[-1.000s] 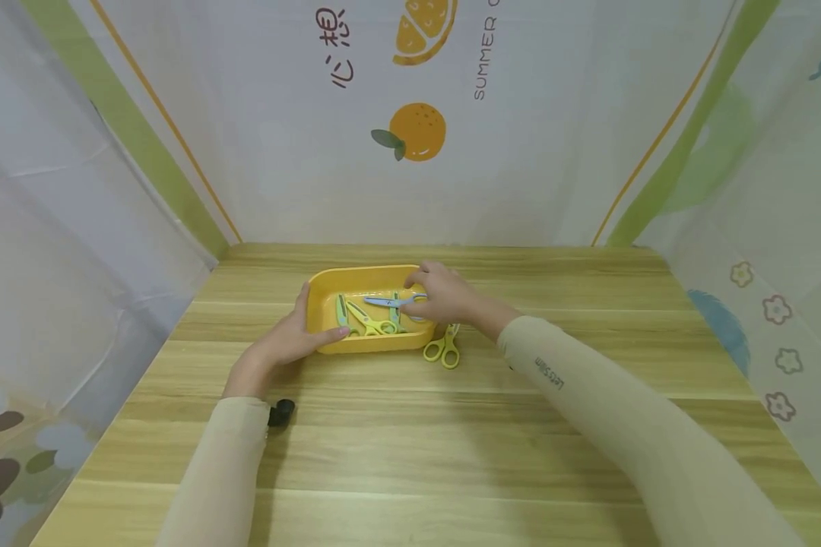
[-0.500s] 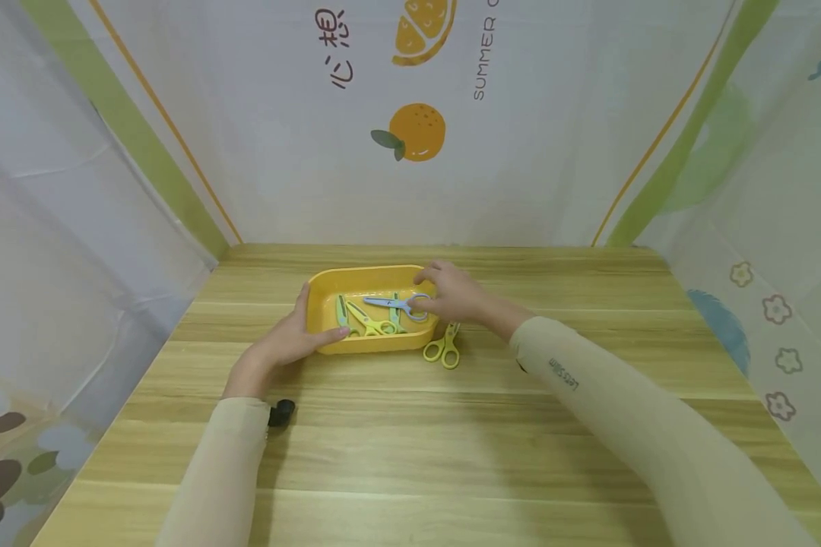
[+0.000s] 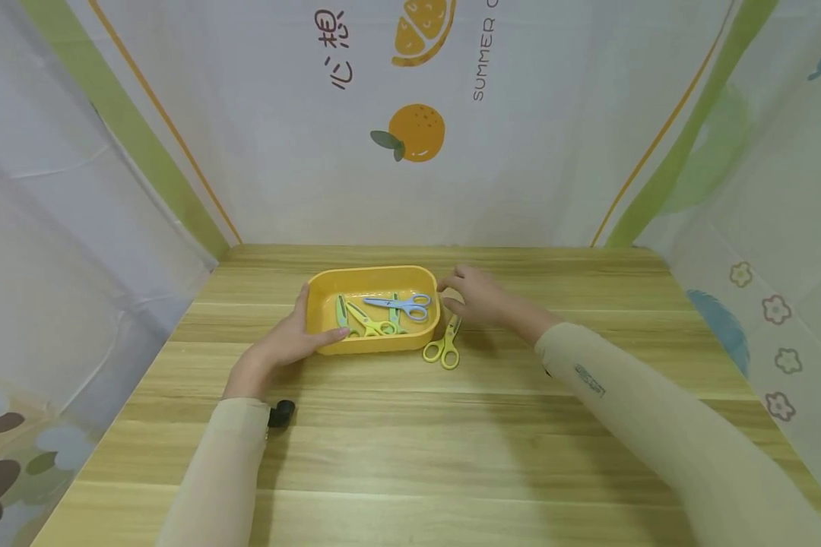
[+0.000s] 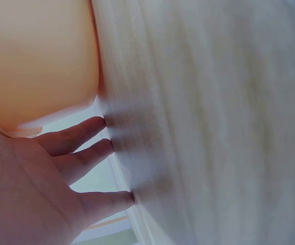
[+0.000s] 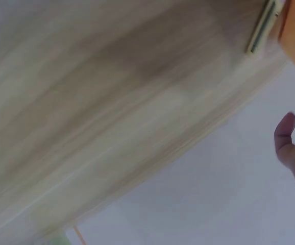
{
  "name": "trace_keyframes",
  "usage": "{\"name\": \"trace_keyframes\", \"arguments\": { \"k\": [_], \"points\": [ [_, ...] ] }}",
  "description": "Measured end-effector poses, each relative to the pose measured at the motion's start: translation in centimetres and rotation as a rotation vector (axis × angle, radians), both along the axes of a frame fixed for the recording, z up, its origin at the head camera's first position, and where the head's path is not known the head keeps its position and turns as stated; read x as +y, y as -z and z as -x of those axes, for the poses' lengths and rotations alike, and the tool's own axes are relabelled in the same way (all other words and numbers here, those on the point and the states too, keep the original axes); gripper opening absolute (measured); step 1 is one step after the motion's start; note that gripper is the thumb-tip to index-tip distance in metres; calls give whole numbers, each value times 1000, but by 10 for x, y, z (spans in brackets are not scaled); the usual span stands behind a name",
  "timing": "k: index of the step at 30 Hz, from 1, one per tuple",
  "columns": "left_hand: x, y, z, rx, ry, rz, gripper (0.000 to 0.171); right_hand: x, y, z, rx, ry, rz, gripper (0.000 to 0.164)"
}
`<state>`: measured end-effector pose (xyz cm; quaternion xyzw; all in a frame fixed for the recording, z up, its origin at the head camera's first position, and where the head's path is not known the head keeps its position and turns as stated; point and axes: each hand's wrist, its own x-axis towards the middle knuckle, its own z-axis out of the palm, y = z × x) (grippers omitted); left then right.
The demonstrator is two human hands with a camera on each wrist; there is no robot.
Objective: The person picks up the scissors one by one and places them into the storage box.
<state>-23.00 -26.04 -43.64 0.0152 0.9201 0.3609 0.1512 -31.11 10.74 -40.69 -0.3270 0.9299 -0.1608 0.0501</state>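
In the head view a yellow plastic box (image 3: 376,345) holds blue scissors (image 3: 398,303), yellow-green scissors (image 3: 368,322) and two light green pieces that look like scissors. My left hand (image 3: 288,334) rests against its left end, thumb along the front rim. The left wrist view shows fingers (image 4: 81,159) straight and spread, tips down at the table beside the box wall (image 4: 40,56). Just off the box's right end is my right hand (image 3: 477,296), fingers loosely bent and holding nothing. Beneath it, yellow scissors (image 3: 442,350) lie on the table, blade tips under the hand.
The wooden table (image 3: 410,448) ends at a white printed curtain (image 3: 280,175) behind the box, with more curtain on both sides. A small black object (image 3: 283,413) shows beside my left sleeve (image 3: 222,463).
My right hand has let go of the blue scissors in the box and moved right, out past the box's right rim. My left hand and the box stay in place.
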Motion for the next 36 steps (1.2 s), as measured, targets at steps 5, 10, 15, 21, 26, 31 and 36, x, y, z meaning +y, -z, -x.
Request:
{"name": "trace_keyframes", "arguments": {
  "k": [5, 10, 15, 21, 26, 31, 36],
  "points": [
    [0, 0, 1, -7, -7, -15, 137, 9, 8, -3, -23, -1, 6, 35],
    [-1, 1, 2, -6, -13, -22, 138, 16, 14, -7, -16, -26, 37, 33],
    [0, 3, 4, 5, -4, -15, 137, 21, 21, -13, -15, -82, 24, 35],
    [2, 3, 4, 2, -6, -14, 137, 24, 30, -17, -28, -106, 3, 37],
    [4, 2, 4, 0, 0, -22, 137, 27, 33, -23, -55, -136, -49, 46],
    [3, 2, 4, 2, -3, -27, 137, 27, 36, -26, -73, -169, -67, 58],
    [1, 1, 3, -6, -16, -26, 138, 23, 37, -29, -36, -202, -111, 72]
  ]
}}
